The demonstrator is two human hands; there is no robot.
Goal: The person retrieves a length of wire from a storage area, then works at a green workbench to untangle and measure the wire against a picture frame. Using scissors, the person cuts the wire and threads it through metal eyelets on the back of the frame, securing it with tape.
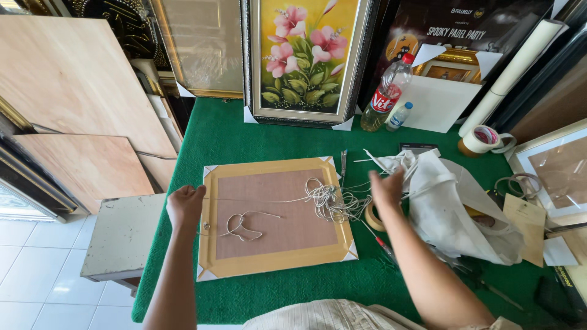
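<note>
Head view, looking down on a green felt table (244, 140), and one picture frame (276, 217) lies face down in the middle: a flat rectangle with a brown board back, tan tape round its edges and white card guards on its corners. The left hand (185, 206) is clenched at the frame's left edge, pinching one thin white cord (263, 200) that runs taut across the backing to a tangled bundle of the same cord (333, 205) at the frame's right edge. A loose curl of cord lies on the backing below. The right hand (387, 189) is beside that tangle, fingers curled; whether it grips the cord I cannot tell. One roll of tan tape (371, 217) sits just under it, and one crumpled white plastic bag (455, 211) spreads to the right. At the back: one framed painting of pink flowers (307, 58) standing upright, two plastic bottles, a big one (386, 95) and a small one (398, 116), and one roll of white tape (483, 139).
</note>
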